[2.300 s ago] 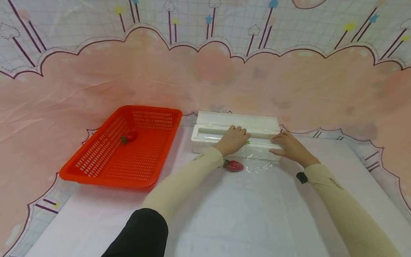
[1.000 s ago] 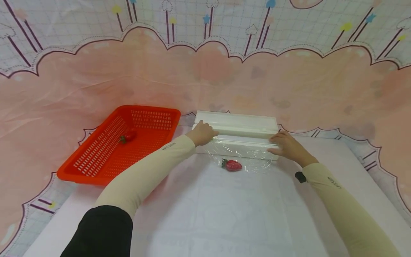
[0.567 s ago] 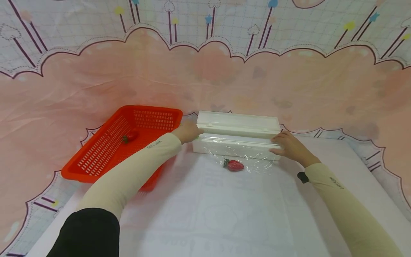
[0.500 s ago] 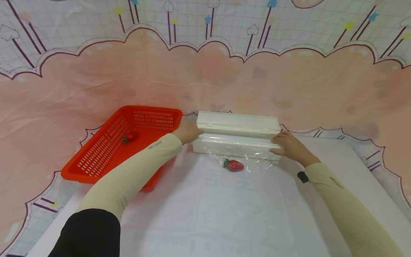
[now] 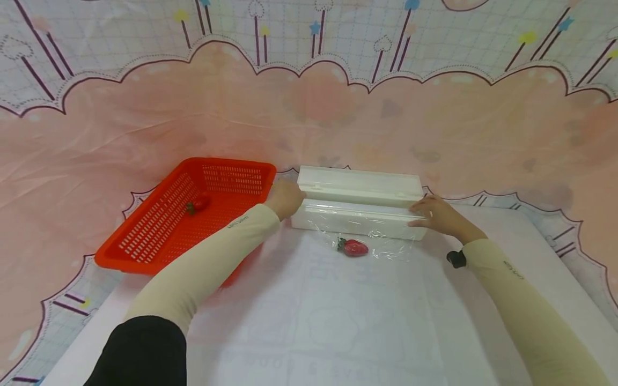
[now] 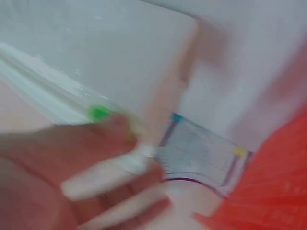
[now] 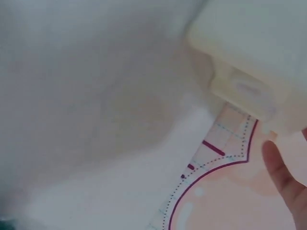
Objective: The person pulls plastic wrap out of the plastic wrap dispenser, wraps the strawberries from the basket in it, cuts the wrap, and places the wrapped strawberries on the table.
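Observation:
A white cling film dispenser [image 5: 357, 224] stands at the table's far side with its lid [image 5: 359, 179] tipped back. Clear cling film [image 5: 386, 247] hangs over its front onto the table, around a red strawberry [image 5: 354, 247]. My left hand [image 5: 286, 198] is at the dispenser's left end. In the left wrist view, blurred, the thumb lies beside the green slider [image 6: 98, 112] and the fingers stretch past the end. My right hand [image 5: 441, 217] is at the right end, fingers near its edge; in the right wrist view its thumb [image 7: 280, 167] stands apart from the dispenser.
An orange-red plastic basket [image 5: 120, 262] stands to the left, close to my left hand, with another strawberry [image 5: 199, 202] in it. White sheeting [image 5: 328, 321] covers the table, and a pink patterned cloth [image 5: 289, 118] rises behind.
My left hand has slid from the dispenser's middle to its left end, and the film now lies across the top. The right hand stayed at the right end and has just loosened slightly.

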Tool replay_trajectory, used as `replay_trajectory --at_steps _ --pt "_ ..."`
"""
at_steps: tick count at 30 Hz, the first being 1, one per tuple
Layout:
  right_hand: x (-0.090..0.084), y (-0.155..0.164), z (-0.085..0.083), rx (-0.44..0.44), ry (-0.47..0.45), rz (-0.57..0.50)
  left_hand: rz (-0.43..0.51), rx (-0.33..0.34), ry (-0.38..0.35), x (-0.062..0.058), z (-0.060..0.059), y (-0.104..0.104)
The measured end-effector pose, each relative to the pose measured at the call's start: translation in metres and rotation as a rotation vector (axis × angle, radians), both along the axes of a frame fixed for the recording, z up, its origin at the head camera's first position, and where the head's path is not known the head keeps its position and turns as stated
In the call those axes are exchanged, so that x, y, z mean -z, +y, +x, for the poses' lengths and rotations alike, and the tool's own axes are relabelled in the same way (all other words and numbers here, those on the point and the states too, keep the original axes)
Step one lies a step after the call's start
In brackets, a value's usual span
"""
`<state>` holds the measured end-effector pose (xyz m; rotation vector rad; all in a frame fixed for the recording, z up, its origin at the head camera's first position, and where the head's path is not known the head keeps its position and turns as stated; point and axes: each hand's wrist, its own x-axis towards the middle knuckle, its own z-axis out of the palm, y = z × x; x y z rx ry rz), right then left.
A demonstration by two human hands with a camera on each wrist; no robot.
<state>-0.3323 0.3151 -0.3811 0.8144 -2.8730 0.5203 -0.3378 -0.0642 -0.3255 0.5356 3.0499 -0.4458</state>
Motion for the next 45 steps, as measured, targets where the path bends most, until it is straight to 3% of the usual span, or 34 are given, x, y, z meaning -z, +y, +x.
replay_trajectory --at_steps 3,4,6,10,12,15,18,20,22,25,26,28,31,35,40,45 --pt "-0.004 0.002 0.0 0.018 -0.067 -0.036 -0.258 0.047 0.12 0.0 0.013 0.018" --pt "-0.005 0.002 0.0 0.018 -0.08 -0.043 -0.27 0.047 0.142 0.0 0.018 0.026" --pt "-0.006 0.002 0.001 0.022 -0.11 -0.065 -0.228 0.068 0.159 0.004 0.029 0.043" --pt "-0.01 0.003 0.001 0.051 -0.19 -0.123 -0.096 0.232 0.159 0.019 0.05 0.073" --pt "-0.011 0.003 0.002 0.075 -0.221 -0.137 -0.066 0.312 0.156 0.031 0.058 0.083" --pt "-0.014 0.0 0.004 0.146 -0.221 -0.138 -0.028 0.37 0.152 0.046 0.063 0.091" --pt "-0.014 -0.009 0.011 0.213 -0.117 -0.146 0.009 0.378 0.127 0.057 0.063 0.093" --pt "-0.011 -0.017 0.017 0.194 0.051 -0.168 0.045 0.374 0.103 0.063 0.06 0.091" --pt "-0.005 -0.028 0.025 0.108 0.273 -0.158 0.066 0.376 0.095 0.068 0.058 0.089" --pt "0.003 -0.048 0.038 -0.05 0.595 -0.046 0.089 0.388 0.1 0.073 0.056 0.085" --pt "0.005 -0.055 0.042 -0.098 0.673 0.005 0.095 0.392 0.104 0.074 0.055 0.083" --pt "0.008 -0.068 0.051 -0.18 0.742 0.107 0.105 0.401 0.113 0.073 0.054 0.081" --pt "0.013 -0.088 0.06 -0.269 0.767 0.242 0.109 0.409 0.129 0.073 0.051 0.079" --pt "0.021 -0.105 0.064 -0.313 0.72 0.379 0.109 0.418 0.128 0.076 0.048 0.078" --pt "0.028 -0.115 0.06 -0.293 0.646 0.45 0.078 0.416 0.133 0.08 0.047 0.08" --pt "0.032 -0.117 0.058 -0.285 0.608 0.478 0.109 0.416 0.106 0.082 0.048 0.081"
